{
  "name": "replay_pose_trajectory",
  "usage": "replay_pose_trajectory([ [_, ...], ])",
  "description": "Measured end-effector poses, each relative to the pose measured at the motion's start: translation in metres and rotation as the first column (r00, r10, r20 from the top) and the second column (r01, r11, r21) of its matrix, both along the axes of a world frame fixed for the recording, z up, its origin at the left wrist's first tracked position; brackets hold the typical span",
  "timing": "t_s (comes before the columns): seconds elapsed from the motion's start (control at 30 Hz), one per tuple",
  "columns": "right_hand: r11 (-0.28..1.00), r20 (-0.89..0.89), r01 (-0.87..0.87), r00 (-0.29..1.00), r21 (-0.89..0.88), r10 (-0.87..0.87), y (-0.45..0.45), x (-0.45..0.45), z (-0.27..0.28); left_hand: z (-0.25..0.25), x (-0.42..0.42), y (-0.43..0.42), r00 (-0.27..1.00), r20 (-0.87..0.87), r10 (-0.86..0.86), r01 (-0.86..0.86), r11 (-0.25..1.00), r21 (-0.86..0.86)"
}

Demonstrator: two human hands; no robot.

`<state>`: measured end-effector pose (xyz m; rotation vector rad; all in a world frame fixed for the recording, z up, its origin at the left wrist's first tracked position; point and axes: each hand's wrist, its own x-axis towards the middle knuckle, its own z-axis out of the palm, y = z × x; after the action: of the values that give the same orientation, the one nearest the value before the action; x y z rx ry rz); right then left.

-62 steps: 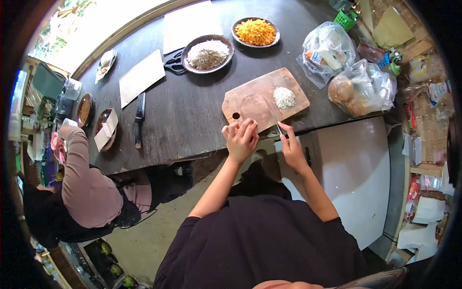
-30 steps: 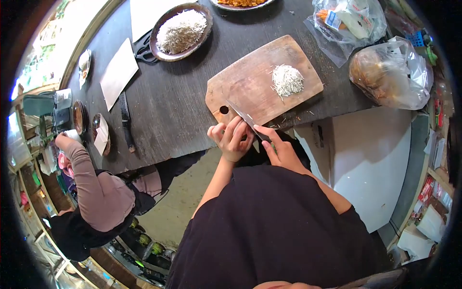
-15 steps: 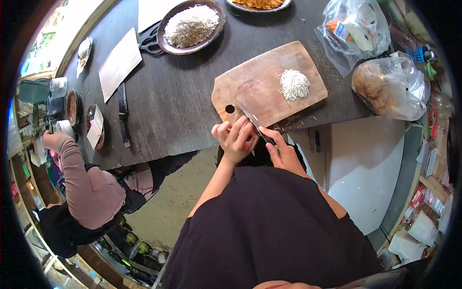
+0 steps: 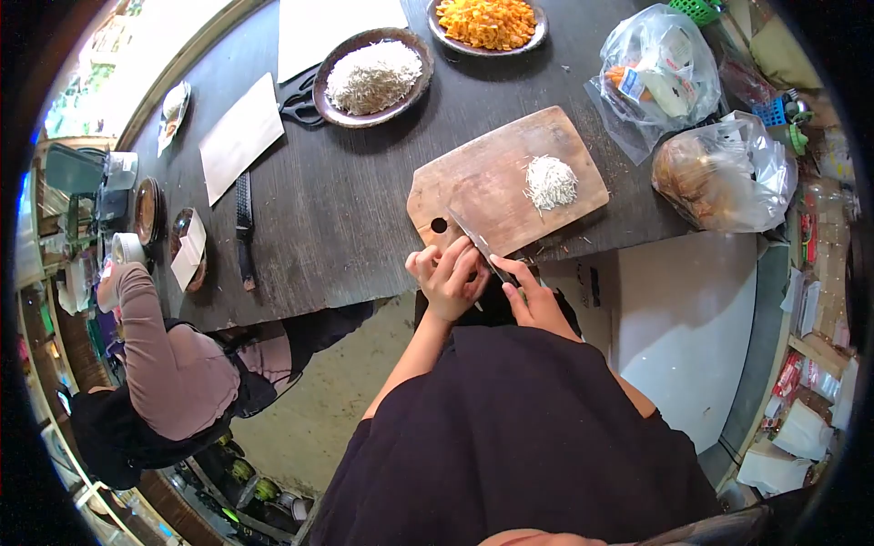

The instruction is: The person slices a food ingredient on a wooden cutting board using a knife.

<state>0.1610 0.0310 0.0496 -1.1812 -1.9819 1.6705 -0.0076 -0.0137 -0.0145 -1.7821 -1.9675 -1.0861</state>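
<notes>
My right hand [image 4: 537, 304] is closed around the handle of a kitchen knife [image 4: 474, 236]. The blade points up and left across the near edge of a wooden cutting board [image 4: 487, 187]. Beside the blade, on its left, my left hand [image 4: 450, 280] is curled at the board's near edge, fingertips bent inward. Whatever it pinches is hidden by the fingers. A small heap of thin white shreds [image 4: 551, 183] lies on the board's right part, and a small white bit sticks to the blade.
Beyond the board stand a bowl of white shreds [image 4: 375, 76] and a plate of orange pieces [image 4: 487, 23]. Black scissors [image 4: 300, 102], a black-handled knife [image 4: 244, 232] and plastic bags [image 4: 724, 173] lie around. Another person [image 4: 182, 373] works at the left.
The view has tilted upward, so the table sits lower and more of the orange plate shows. Both hands and the knife keep nearly the same place at the board's edge.
</notes>
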Motion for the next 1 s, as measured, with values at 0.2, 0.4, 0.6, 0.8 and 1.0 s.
replay_pose_trajectory([
  [0.2, 0.999, 0.019, 0.007, 1.0, -0.039, -0.006, -0.001, 0.0, -0.003, 0.0, 0.001, 0.002, 1.0, 0.018, 0.005, -0.005, 1.0, 0.021],
  [0.4, 0.993, 0.108, -0.011, 0.994, -0.114, 0.023, 0.003, -0.003, 0.012, -0.003, 0.002, 0.002, 1.0, 0.021, 0.021, -0.021, 0.999, 0.036],
  [0.6, 0.997, -0.093, 0.019, 0.996, 0.07, -0.012, 0.001, -0.005, -0.018, 0.0, 0.002, 0.001, 0.999, 0.024, 0.025, -0.025, 1.0, 0.005],
  [0.8, 0.992, -0.086, -0.004, 0.996, 0.125, 0.015, 0.001, 0.001, -0.014, 0.0, 0.003, 0.0, 0.999, 0.018, 0.035, -0.035, 0.999, 0.004],
  [1.0, 0.993, 0.025, -0.001, 1.0, 0.121, -0.002, 0.011, 0.015, -0.002, 0.006, 0.004, 0.004, 0.999, 0.019, 0.05, -0.051, 0.998, 0.029],
])
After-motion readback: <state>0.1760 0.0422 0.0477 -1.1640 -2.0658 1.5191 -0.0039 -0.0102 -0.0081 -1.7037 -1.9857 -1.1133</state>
